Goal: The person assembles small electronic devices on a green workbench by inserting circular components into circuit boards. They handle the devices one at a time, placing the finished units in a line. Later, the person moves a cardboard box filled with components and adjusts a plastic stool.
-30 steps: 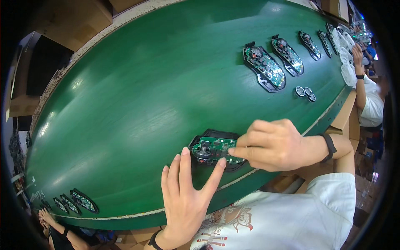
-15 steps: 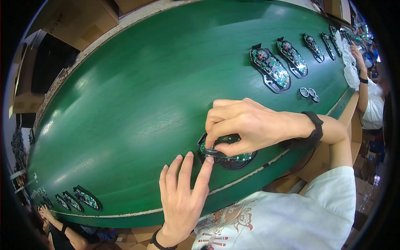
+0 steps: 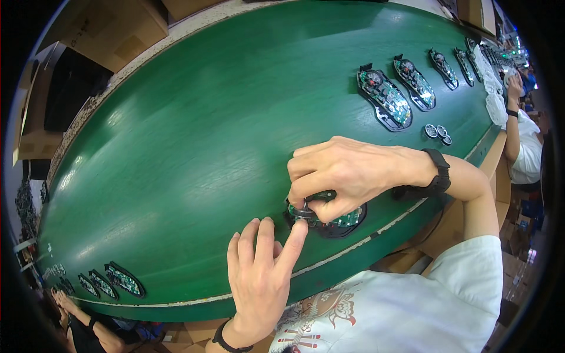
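My right hand [image 3: 338, 176] comes in from the right over an opened black computer-mouse base [image 3: 347, 226] with a green circuit board in it. Thumb and forefinger pinch a small dark scroll wheel [image 3: 303, 213] at the board's left end. From below reaches my left hand [image 3: 259, 267], fingers stretched and apart, holding nothing. Its forefinger tip touches the left end of the base, right by the wheel; the other fingertips rest on the green belt. My right hand covers part of the board.
Three loose silver-rimmed wheels [image 3: 437, 132] lie right of my hands. Beyond them stands a row of similar mouse bases [image 3: 385, 97]; several more [image 3: 123, 279] lie far left. Another person's hand [image 3: 515, 87] is at the far right, another's hand [image 3: 63, 301] at the lower left. Cardboard boxes [image 3: 109, 38] line the far side.
My hands and the mouse base have shifted slightly right. The right hand has tilted a little, still pinching the wheel. At the far right, the other person's hand has moved.
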### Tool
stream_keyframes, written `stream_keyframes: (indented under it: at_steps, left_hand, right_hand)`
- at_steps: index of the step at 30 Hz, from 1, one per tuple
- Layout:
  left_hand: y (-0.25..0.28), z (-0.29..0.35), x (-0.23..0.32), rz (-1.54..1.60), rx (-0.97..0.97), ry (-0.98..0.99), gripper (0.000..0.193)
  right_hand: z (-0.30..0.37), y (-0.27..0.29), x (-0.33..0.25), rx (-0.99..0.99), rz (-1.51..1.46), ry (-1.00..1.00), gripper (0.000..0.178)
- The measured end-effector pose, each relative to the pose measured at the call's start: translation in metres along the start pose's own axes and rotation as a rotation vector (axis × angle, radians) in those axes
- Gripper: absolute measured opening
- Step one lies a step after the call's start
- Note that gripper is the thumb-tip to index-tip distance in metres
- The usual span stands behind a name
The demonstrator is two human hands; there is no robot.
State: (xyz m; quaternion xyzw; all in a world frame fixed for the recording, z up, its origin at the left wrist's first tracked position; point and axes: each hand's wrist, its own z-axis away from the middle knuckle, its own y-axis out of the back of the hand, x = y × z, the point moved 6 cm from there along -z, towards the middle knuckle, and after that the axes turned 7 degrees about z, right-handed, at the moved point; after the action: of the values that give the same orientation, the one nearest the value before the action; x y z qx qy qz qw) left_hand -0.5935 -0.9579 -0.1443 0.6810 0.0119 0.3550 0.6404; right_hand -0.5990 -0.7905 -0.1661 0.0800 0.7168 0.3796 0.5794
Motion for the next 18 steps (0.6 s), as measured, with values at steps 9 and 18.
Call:
stream_keyframes:
  at_steps: [9,18]
  left_hand:
    - [0.003,0.011,-0.007,0.122,0.027,-0.018,0.058]
    - [0.001,0.034,-0.01,0.108,0.036,-0.039,0.072]
  right_hand:
    - [0.012,0.022,-0.023,0.07,0.104,-0.022,0.026]
    - [0.008,-0.016,-0.052,0.076,0.762,0.152,0.04]
